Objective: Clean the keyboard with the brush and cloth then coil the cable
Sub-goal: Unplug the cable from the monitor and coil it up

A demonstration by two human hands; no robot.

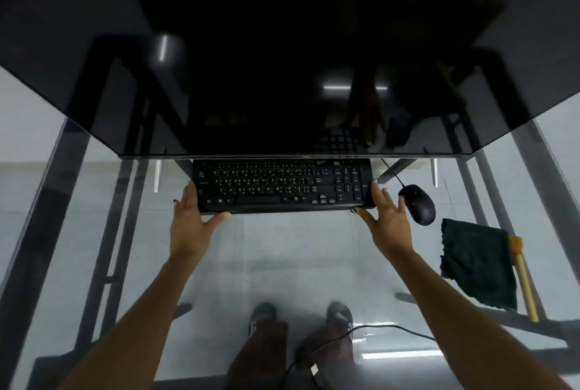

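Observation:
A black keyboard (pixel 282 185) lies on a glass desk, its far edge just under the bottom of a big dark monitor. My left hand (pixel 191 220) grips the keyboard's left end, thumb under the front edge. At the right end my right hand (pixel 387 217) does the same. A dark green cloth (pixel 477 261) lies on the desk at the right. Beside it rests a brush (pixel 522 273) with a yellow wooden handle, partly tucked under the cloth's edge. A black cable (pixel 373 328) with a USB plug at its end runs across near my feet.
A black wired mouse (pixel 417 204) sits just right of my right hand. The dark monitor (pixel 282 60) fills the upper view. Through the glass desk top (pixel 282 251) I see the metal frame, the pale floor and my feet.

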